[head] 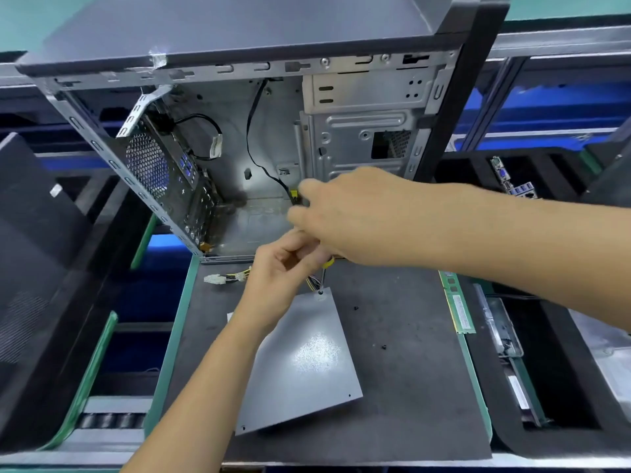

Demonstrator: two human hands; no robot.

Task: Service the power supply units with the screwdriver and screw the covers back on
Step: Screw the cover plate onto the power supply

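I see no readable writing on the grey power supply unit [300, 367], which lies on the dark worktop [403, 387] just in front of the open computer case [239, 148]. Above its far corner, my right hand [345, 216] grips the screwdriver [324, 273] with curled fingers while my left hand [280, 268] pinches it too. Loose screws [383, 346] lie right of the unit, a white connector [215, 278] to its far left.

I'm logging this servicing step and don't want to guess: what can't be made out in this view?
- Screwdriver handle: mostly hidden by the right hand and left hand; only a yellow bit and the shaft show.
- Screw under the tip at the cover corner: too small to tell how far in.
- Loose screws on the mat: too small to identify.
- Power supply body: hidden beneath its cover.
- Computer case top: cut off by the upper edge.
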